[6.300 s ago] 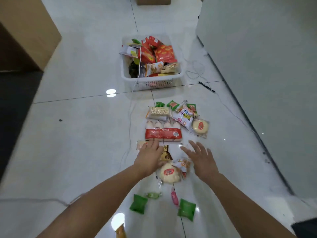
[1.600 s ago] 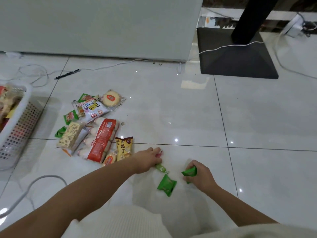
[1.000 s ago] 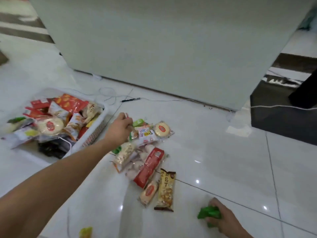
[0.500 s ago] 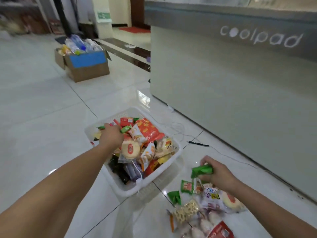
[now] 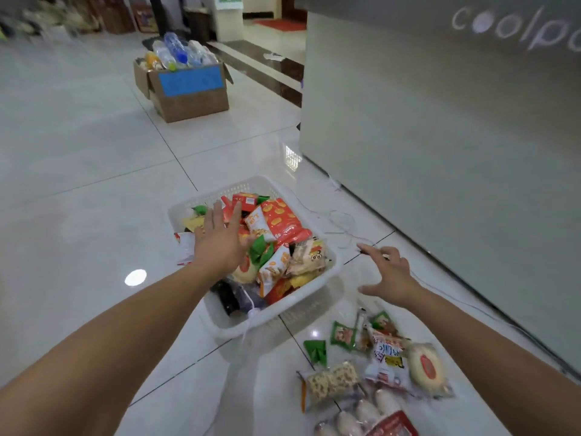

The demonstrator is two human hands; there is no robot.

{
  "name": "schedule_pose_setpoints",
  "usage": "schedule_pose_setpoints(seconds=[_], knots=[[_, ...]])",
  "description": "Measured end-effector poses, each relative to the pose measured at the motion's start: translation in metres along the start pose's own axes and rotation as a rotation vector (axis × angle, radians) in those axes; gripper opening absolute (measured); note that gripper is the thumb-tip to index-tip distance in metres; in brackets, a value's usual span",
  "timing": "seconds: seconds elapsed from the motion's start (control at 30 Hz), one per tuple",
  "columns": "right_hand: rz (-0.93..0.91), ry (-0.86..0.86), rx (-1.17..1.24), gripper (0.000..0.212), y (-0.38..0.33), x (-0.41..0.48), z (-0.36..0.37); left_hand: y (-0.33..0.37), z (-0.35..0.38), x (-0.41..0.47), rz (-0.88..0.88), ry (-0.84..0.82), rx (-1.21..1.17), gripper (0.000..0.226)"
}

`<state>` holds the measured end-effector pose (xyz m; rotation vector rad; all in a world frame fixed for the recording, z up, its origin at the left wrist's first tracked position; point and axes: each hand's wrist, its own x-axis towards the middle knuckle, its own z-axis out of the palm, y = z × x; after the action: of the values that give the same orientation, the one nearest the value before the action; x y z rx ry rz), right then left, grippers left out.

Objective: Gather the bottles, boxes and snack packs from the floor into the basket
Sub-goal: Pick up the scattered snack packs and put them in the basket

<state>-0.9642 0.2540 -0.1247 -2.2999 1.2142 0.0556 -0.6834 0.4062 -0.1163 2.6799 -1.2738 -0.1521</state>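
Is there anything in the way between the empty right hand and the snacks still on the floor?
Nothing visible blocks it. The right hand is open, just above the snack packs on the floor beside the basket. Only bare tile lies between them.

Glossy white tiled floor [image 5: 78, 146] carried a white basket [image 5: 314, 286] heaped with snack packs, a loose pile of snack packs [image 5: 374, 369] just beside it at lower right, a cardboard box [image 5: 191, 96] of bottles farther back, and a thin white cable [image 5: 341, 221] near the counter base.
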Motion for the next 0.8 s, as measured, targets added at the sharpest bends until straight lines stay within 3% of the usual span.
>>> schedule_pose_setpoints(seconds=[0.2,0.4,0.5,0.63,0.8], knots=[[0.04,-0.179,-0.155,0.09,0.133,-0.05,-0.024,0.065,0.041,-0.065,0.073,-0.033,0.108,0.075],[-0.056,-0.21,-0.077,0.09,0.185,-0.064,-0.016,0.107,0.056,-0.11,0.254,-0.1,0.282,0.073],[-0.051,-0.251,-0.033,0.088,0.196,-0.075,0.0,0.121,0.059,-0.13,0.195,-0.124,0.252,0.076],[0.014,-0.288,0.024,0.087,0.198,-0.095,0.012,0.138,0.076,-0.178,0.118,-0.3,0.126,0.084],[0.02,-0.212,0.069,0.085,0.192,-0.092,0.047,0.136,0.125,-0.207,0.01,-0.431,0.106,0.096]])
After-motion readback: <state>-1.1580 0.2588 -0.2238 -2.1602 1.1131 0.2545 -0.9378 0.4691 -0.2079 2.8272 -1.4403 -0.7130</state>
